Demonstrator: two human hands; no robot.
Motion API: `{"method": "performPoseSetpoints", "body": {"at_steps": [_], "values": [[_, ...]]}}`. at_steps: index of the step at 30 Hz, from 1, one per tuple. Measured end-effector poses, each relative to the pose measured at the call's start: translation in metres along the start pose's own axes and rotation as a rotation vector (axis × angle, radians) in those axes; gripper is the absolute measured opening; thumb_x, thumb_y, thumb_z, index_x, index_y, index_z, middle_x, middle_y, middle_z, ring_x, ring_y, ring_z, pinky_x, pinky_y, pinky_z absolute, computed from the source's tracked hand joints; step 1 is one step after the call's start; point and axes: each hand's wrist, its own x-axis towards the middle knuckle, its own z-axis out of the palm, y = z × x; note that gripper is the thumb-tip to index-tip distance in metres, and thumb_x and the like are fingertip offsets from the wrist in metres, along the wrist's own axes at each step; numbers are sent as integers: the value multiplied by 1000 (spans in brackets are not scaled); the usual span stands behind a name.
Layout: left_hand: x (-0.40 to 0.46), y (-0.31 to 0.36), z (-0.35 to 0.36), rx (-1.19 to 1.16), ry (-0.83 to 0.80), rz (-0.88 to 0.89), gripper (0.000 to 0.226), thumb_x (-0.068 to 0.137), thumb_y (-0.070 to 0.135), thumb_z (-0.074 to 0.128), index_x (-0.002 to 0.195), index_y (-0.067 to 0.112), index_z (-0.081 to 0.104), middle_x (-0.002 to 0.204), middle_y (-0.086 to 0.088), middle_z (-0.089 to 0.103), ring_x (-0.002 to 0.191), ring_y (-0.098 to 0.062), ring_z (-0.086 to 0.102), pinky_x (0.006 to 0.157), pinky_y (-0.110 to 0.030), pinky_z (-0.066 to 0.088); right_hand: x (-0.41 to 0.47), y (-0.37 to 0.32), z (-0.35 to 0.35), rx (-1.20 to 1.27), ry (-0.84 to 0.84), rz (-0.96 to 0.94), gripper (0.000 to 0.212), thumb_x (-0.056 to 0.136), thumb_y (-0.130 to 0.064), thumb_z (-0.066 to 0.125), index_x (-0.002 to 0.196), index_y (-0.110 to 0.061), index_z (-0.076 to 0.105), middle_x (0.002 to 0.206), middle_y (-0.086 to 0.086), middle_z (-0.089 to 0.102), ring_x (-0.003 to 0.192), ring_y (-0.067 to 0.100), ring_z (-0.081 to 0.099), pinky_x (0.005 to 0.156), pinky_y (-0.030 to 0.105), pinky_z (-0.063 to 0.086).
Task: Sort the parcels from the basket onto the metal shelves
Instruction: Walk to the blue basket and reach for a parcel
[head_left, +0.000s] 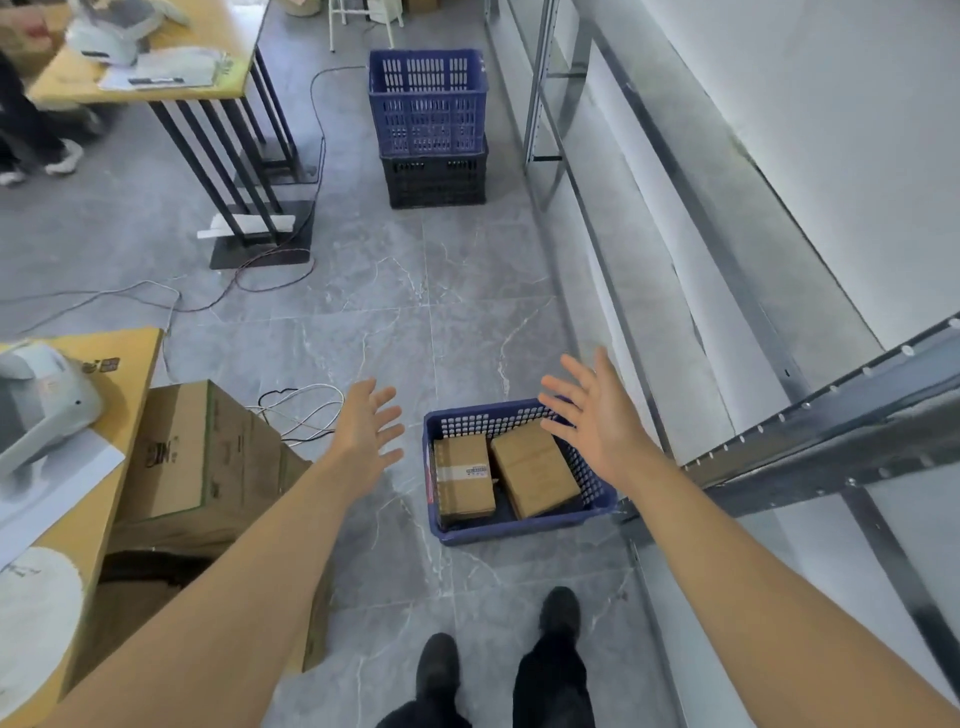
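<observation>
A low blue basket (519, 530) stands on the grey floor just ahead of my feet. Two brown cardboard parcels lie in it: one with a white label (464, 480) on the left, a plain one (535, 475) on the right, tilted against the wall. My left hand (366, 431) hovers to the left of the basket, fingers spread, holding nothing. Over the basket's far right corner my right hand (592, 410) is also spread and empty. The metal shelves (831, 431) run along the right wall, their grey beam close to my right arm.
A large cardboard box (202, 457) and a wooden table with a white device (36, 405) stand at my left. Cables (301, 410) lie on the floor. Farther ahead, a blue crate (427, 101) is stacked on a black one beside another table. Someone's legs show at far left.
</observation>
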Motion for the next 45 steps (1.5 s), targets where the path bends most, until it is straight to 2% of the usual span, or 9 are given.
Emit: {"method": "performPoseSetpoints", "body": {"at_steps": [10,16,26,30,33,35,37,40,45], "values": [[76,-24,78,-45,138,-60,58,106,50,31,152,18,46,161,-12,41,147,-34,39,118,-54,28,111,-13,-62,-65,-109,121,68,105,-62,27,160,-22,37,160,14,47,146,30,46,118,51,39],[128,-42,88,-18,187,-88,59,105,53,28,151,20,46,161,-11,42,145,-32,41,120,-53,28,176,11,-77,-95,-128,200,67,105,-61,29,159,-22,38,159,12,48,145,28,47,117,51,40],[276,-111,56,94,187,-162,59,106,51,28,151,19,45,158,-10,43,142,-29,43,121,-54,28,303,140,-73,-99,-64,318,67,105,-61,30,158,-21,41,160,13,47,147,30,45,119,53,37],[337,-139,47,163,160,-169,53,107,47,26,145,18,49,132,-5,53,117,-21,49,109,-45,36,344,202,-71,-114,-37,345,69,106,-61,24,161,-20,35,164,12,42,150,28,40,121,51,34],[374,-155,42,179,149,-184,40,108,44,26,128,21,53,122,-2,52,113,-22,49,99,-41,35,369,243,-70,-123,-17,362,70,106,-61,23,161,-20,34,165,12,40,151,28,39,121,49,33],[398,-169,35,199,129,-197,44,107,45,26,132,20,53,133,-6,53,124,-26,49,106,-43,35,383,266,-67,-137,-12,375,70,106,-61,22,161,-21,34,165,11,40,152,27,38,120,48,33],[421,-186,33,211,100,-206,56,107,46,27,149,15,46,151,-10,49,139,-29,45,117,-49,31,398,289,-66,-147,-1,380,70,105,-62,23,160,-22,36,165,11,41,151,26,40,118,47,35],[447,-214,33,208,104,-226,57,107,45,28,153,13,43,149,-8,50,136,-27,47,114,-45,33,419,321,-63,-169,-9,386,69,105,-62,24,160,-22,35,164,10,42,150,25,40,117,46,36],[485,-251,36,91,90,-214,55,108,44,31,154,16,40,156,-10,47,141,-27,46,118,-48,35,446,362,-67,-202,-10,380,69,106,-61,24,162,-22,31,166,9,40,151,26,39,118,47,35]]}}
